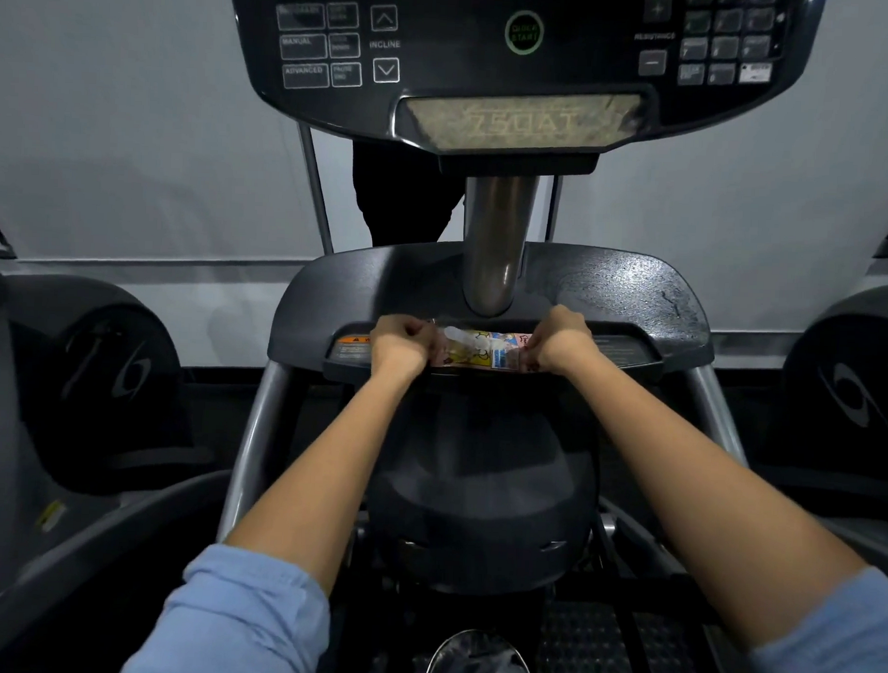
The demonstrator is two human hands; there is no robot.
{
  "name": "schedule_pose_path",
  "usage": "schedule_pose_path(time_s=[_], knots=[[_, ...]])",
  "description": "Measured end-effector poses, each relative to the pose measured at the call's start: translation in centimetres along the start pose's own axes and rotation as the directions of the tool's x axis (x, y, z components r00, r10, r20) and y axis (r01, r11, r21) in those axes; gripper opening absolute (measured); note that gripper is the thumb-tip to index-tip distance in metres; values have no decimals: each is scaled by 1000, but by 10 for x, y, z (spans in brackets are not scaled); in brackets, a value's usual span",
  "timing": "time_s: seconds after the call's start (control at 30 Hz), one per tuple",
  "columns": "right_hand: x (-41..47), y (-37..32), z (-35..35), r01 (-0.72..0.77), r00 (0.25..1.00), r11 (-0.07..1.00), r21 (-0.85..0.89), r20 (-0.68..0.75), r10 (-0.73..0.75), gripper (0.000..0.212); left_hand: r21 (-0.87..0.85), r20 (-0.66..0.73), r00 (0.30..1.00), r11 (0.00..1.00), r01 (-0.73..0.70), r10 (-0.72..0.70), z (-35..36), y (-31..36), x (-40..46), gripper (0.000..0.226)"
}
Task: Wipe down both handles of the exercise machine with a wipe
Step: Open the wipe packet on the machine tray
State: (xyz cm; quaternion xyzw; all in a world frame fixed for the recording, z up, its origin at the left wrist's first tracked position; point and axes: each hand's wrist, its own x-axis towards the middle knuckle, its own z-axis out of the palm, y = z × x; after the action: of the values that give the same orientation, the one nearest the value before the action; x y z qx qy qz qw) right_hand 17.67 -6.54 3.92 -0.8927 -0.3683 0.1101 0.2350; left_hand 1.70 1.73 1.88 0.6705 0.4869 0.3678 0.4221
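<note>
A colourful pack of wipes [482,348] lies on the dark front shelf [634,312] of the exercise machine, just below the centre post. My left hand [401,342] grips the pack's left end with curled fingers. My right hand [557,342] pinches its right end. Both arms reach straight forward. The machine's grey side rails run down on the left [257,430] and on the right [716,411]. No loose wipe shows.
The console [522,62] with buttons hangs above on a metal post [496,237]. A dark rounded housing [477,488] sits below my arms. Neighbouring machines stand at the left [103,385] and right [843,390]. A grey wall lies behind.
</note>
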Motion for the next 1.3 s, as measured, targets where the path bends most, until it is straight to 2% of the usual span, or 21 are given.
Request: schedule_pose_path(time_s=[0.13, 0.27, 0.37, 0.5, 0.63, 0.7, 0.83, 0.9, 1.0, 1.07, 1.3], knots=[[-3, -5, -1, 62, 998, 997, -43, -10, -62, 27, -65, -2, 1000, 998, -12, 12, 2, -5, -6, 28], [-5, -15, -2, 263, 963, 964, -42, 73, -259, 15, -103, 19, 998, 993, -57, 60, 0, -5, -11, 23], [-7, -21, 1, 358, 929, 934, -5, 106, -355, 14, -119, 13, 997, 990, -78, 81, 0, -7, -12, 18], [-6, -30, 6, 417, 907, 900, -128, 117, -404, 14, -150, 31, 993, 983, -104, 110, -1, -9, -12, 19], [-10, -37, 9, 465, 885, 847, -258, 137, -444, 15, -192, 42, 992, 976, -107, 117, 0, -8, -16, 33], [-11, -37, 9, 496, 868, 817, -295, 157, -471, 18, -104, 67, 988, 986, -133, 141, 0, -5, -18, 29], [-13, -32, 8, 512, 858, 798, -319, 134, -496, 20, 198, 141, 984, 971, -135, 107, 1, 0, -24, 18], [-13, -31, 6, 506, 860, 806, -306, 113, -497, 18, 285, 149, 984, 949, -137, 98, 1, 5, -31, 30], [-13, -32, 2, 495, 868, 832, -249, 108, -484, 13, 374, 118, 980, 908, -191, 158, 3, 9, -40, 41], [-15, -34, -2, 491, 871, 846, -207, 110, -479, 13, 399, 87, 981, 896, -193, 172, 4, 10, -43, 42], [-17, -40, -25, 476, 878, 879, 11, 56, -476, 15, 380, 73, 993, 918, -112, 91, 6, 16, -44, 46]])
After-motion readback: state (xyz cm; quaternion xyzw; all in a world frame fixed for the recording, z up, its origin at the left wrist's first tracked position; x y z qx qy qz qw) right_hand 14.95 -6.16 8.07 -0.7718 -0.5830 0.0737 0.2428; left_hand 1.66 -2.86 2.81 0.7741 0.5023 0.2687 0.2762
